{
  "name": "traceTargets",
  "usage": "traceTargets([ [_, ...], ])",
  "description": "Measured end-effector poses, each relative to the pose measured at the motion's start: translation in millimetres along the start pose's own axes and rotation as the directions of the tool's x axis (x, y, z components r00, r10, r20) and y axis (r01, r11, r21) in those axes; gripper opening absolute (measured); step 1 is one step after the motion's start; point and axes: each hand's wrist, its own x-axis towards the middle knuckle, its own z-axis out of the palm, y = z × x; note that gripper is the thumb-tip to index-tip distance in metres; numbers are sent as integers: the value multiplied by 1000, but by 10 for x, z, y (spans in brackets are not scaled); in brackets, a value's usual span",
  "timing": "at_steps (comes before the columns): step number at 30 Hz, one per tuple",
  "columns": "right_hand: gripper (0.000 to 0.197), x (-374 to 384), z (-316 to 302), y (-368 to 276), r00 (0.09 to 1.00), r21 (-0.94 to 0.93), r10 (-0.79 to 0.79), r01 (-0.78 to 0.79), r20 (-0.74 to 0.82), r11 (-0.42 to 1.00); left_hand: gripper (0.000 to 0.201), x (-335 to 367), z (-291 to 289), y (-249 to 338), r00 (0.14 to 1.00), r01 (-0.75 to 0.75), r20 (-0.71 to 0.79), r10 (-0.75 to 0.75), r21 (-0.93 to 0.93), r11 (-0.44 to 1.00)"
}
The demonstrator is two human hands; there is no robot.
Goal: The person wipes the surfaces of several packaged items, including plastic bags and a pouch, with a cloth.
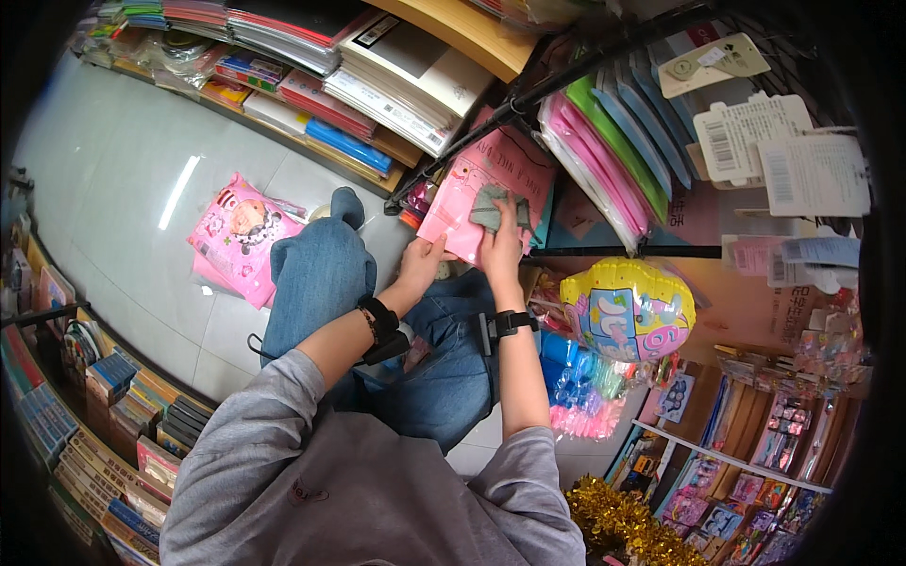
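Observation:
A flat pink printed folder or bag (pixel 455 213) is tilted in front of me beside the black rack. My left hand (pixel 421 264) pinches its lower near edge between thumb and fingers. My right hand (pixel 504 243) presses a crumpled grey-green cloth (pixel 488 208) against its printed face, the fingers closed over the cloth. More pink and teal sheets show just behind its right edge; whether they belong to it I cannot tell.
A pink cartoon package (pixel 243 229) lies on the tiled floor, left of my bent knee (pixel 321 255). Colourful plastic sleeves (pixel 613 151) and tags hang at the right. Below them are a yellow balloon (pixel 628 309) and gold tinsel (pixel 623 519). Stacked notebooks (pixel 406 80) fill the far shelf.

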Motion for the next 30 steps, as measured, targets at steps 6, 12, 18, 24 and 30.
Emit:
traceTargets([
  [6,36,660,-70,250,978,150,209,-210,23,966,29,-43,0,62,1000,-14,-20,15,46,999],
  [12,29,1180,97,1271,991,-308,-136,127,-8,943,29,-136,138,122,998,-39,-54,40,12,999],
  [18,24,1348,129,1444,939,-628,-345,266,-4,731,29,-146,115,133,998,30,-61,-22,120,992],
  [24,45,1031,-147,986,1000,-334,-1,-7,-23,942,27,-75,97,-15,995,-59,-81,60,8,998],
  [30,38,482,-419,547,980,-124,176,-164,95,979,29,-81,91,91,1000,-22,-22,22,-10,1000],
])
